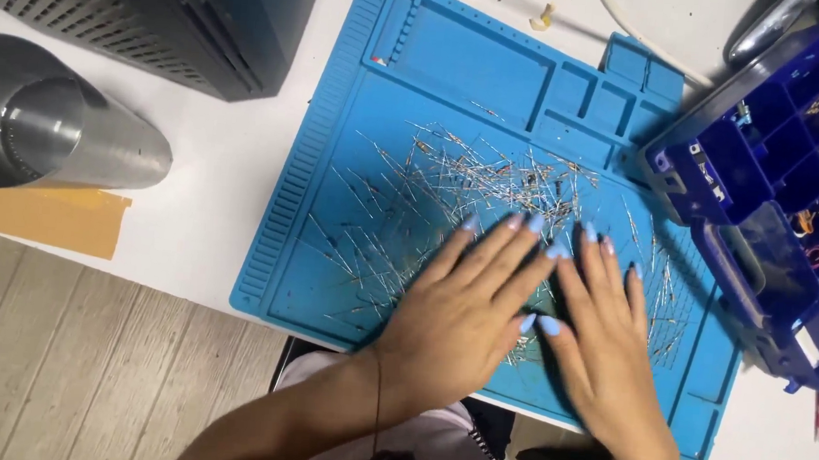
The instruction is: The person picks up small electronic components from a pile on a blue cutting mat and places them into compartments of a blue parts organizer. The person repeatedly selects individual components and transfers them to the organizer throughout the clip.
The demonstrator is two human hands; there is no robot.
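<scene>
Both hands lie flat, palms down and fingers spread, on a blue rectangular silicone work mat that covers the middle of a white table. The left hand presses down on a loose scatter of thin silvery wire-legged parts strewn across the mat's open field, its long pale-blue nails pointing toward the far right. The right hand rests just beside it, to the right, thumb tips almost touching, and it too covers some of the thin metal pieces; neither hand grips anything, each is simply splayed wide over the pile. Most of the scatter lies far of the fingertips, in the centre of the mat, with a thinner trail running down the right side near the right hand's little finger. Along the mat's far edge sit shallow moulded trays. At the right, overlapping the mat's corner, stands a dark blue plastic compartment box with its clear lid open and small parts in several cells. At the far left stands a black slotted housing, and near it a grey metal cylinder lies on its side above a strip of brown cardboard.
</scene>
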